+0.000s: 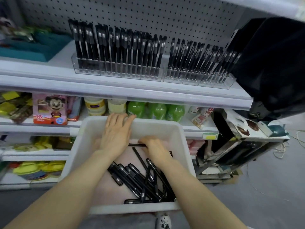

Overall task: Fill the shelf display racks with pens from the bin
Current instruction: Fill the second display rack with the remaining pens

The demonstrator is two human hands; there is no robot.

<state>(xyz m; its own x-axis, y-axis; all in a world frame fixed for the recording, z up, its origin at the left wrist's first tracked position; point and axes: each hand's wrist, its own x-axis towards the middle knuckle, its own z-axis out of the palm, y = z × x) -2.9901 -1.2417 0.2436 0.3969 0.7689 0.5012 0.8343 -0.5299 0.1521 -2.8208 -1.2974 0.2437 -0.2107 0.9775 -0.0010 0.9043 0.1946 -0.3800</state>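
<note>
A white plastic bin [183, 142] sits below me against the shelves, with several black pens [140, 180] piled at its near end. My right hand [155, 149] is down inside the bin, its fingers closed on one black pen [136, 144] lying crosswise. My left hand [117, 133] hovers flat over the bin's far side, fingers spread, holding nothing. On the upper shelf stand two clear display racks, the left rack [115, 70] and the right rack [198, 78], both packed with upright black pens.
A black bag [272, 63] hangs at the right beside the right rack. Teal items [33, 47] lie at the upper shelf's left. The lower shelves hold green bottles [156, 111], jars and a cartoon box [49, 109]. A cluttered stand [239, 142] is on the right.
</note>
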